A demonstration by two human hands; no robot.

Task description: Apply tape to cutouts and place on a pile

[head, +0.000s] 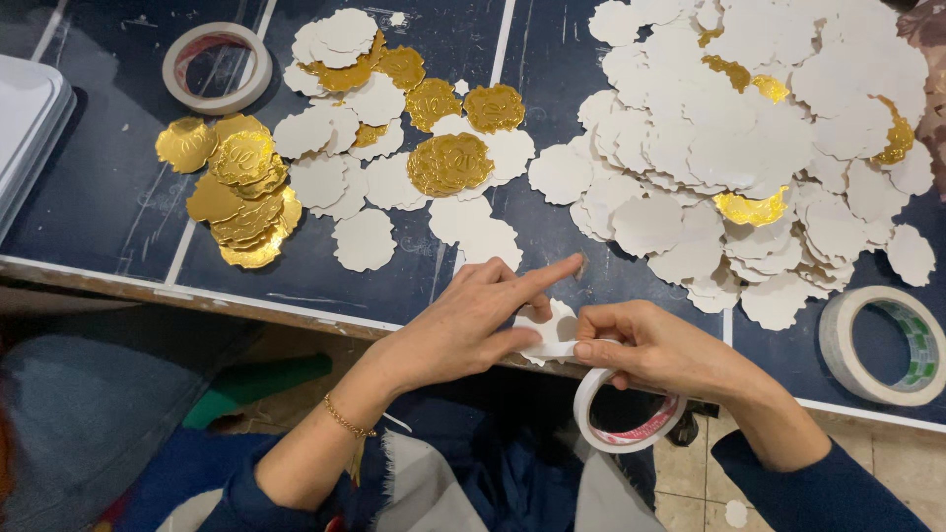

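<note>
Pinching white paper cutout (548, 330) between both hands, tape roll (623, 414) seemingly on right hand (650, 347).

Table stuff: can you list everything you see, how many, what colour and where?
table: one, dark blue with white lines, across the top
white discs: too many to count, big heap at right, smaller spread in the middle
gold discs: many, stack at left, more among the middle spread
tape rolls: two on table, whitish, far left and right edge
tray: one, white, left edge
left hand: holds a white disc
right hand: holds a third tape roll
</note>
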